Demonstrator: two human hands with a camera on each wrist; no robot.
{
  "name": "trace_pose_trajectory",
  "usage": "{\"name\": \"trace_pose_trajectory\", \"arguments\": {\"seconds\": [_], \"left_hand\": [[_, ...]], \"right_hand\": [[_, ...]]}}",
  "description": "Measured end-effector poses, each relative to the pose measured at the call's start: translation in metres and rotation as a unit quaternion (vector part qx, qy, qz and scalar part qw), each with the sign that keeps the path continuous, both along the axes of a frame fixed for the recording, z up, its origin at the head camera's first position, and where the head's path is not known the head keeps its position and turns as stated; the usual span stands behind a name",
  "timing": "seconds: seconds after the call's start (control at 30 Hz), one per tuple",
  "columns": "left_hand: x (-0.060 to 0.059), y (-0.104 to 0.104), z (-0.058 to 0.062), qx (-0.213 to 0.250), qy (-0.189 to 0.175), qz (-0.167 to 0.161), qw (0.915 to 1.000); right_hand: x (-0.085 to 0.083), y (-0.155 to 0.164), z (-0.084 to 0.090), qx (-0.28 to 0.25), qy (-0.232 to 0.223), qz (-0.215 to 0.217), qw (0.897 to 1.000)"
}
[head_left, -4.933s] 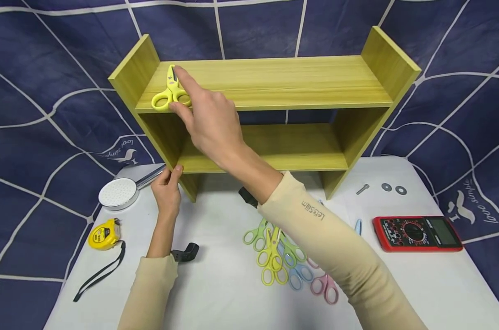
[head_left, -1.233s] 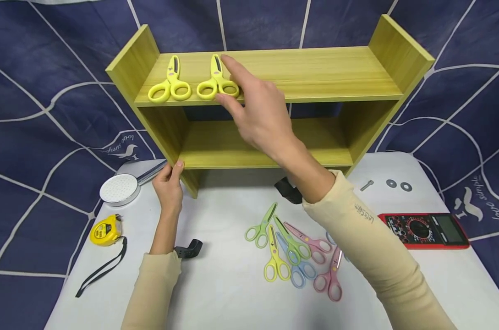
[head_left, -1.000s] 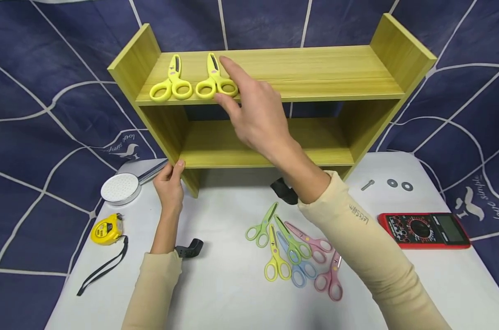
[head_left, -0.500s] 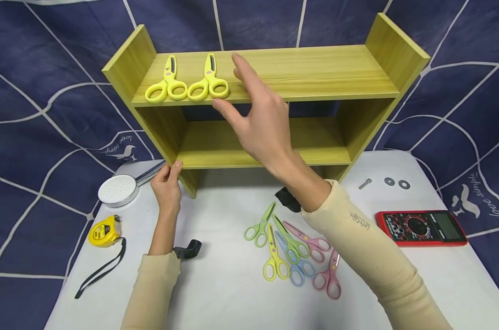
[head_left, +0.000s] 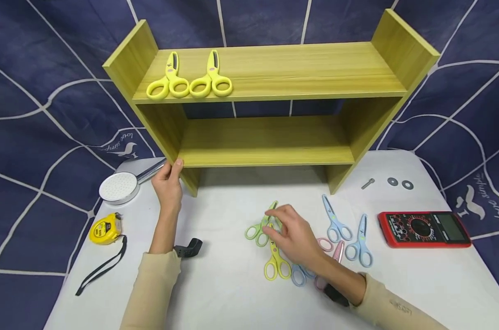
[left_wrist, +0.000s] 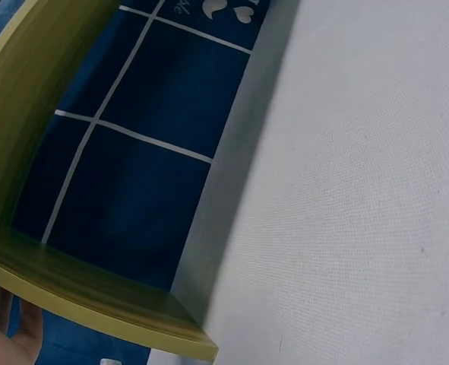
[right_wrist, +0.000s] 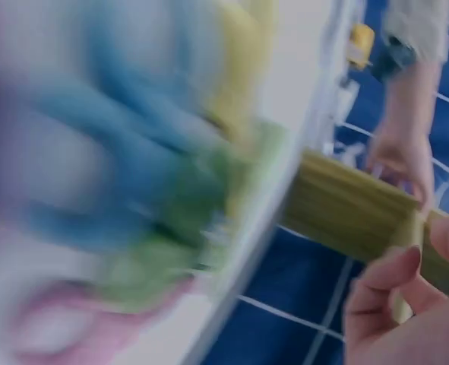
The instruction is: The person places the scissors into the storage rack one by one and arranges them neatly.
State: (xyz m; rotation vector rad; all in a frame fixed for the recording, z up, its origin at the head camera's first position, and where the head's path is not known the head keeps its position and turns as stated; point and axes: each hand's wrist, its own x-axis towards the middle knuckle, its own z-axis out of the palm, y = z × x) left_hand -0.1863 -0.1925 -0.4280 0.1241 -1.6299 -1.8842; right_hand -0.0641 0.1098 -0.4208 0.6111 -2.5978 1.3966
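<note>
My left hand [head_left: 168, 185] grips the left side panel of the wooden shelf [head_left: 311, 68]; in the left wrist view only some fingers [left_wrist: 28, 327] show beside the panel. Two pairs of yellow scissors [head_left: 212, 75] lie side by side at the left of the top board, handles forward. My right hand [head_left: 300, 236] hovers over the scissors pile on the table, thumb and forefinger apart, holding nothing visible. Near its fingertips are green scissors [head_left: 270, 215] and yellow scissors [head_left: 275, 252]. The hand partly covers blue and pink scissors. The right wrist view is blurred.
Two blue scissors [head_left: 334, 222] lie right of the pile. Farther right are a red multimeter [head_left: 424, 229], a bolt [head_left: 368, 184] and two washers [head_left: 407, 184]. At left are a shower head [head_left: 118, 187] and a yellow tape measure [head_left: 105, 229] with a black strap.
The second yellow scissors were set on the top board and slid left against the first. My right hand let go and came down to the pile. My left hand stays on the shelf.
</note>
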Motion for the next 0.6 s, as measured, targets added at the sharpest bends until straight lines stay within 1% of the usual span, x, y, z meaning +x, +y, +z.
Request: {"name": "trace_pose_trajectory", "arguments": {"seconds": [0.07,0.13,0.23,0.3,0.33,0.4,0.5,0.6], "left_hand": [[0.0,0.0,0.0,0.003,-0.002,-0.002,1.0],[0.001,0.001,0.0,0.006,-0.006,-0.005,1.0],[0.002,0.001,0.001,0.006,-0.016,-0.009,0.9998],[0.003,0.0,0.002,0.004,-0.02,-0.01,0.9997],[0.003,0.0,0.002,0.003,-0.021,-0.009,0.9997],[0.003,0.0,0.002,0.002,-0.02,-0.007,0.9998],[0.003,-0.001,0.002,0.006,-0.015,-0.004,0.9999],[0.001,-0.001,0.001,0.011,-0.012,-0.004,0.9999]], "right_hand": [[0.013,0.013,-0.015,0.062,-0.031,0.014,0.997],[0.024,0.027,-0.025,0.126,-0.046,0.023,0.991],[0.037,0.045,-0.033,0.225,-0.048,0.031,0.973],[0.043,0.055,-0.035,0.266,-0.047,0.036,0.962],[0.045,0.059,-0.036,0.28,-0.043,0.043,0.958],[0.048,0.065,-0.036,0.294,-0.036,0.054,0.954],[0.049,0.07,-0.037,0.297,-0.02,0.068,0.952],[0.047,0.07,-0.038,0.293,-0.007,0.077,0.953]]}}
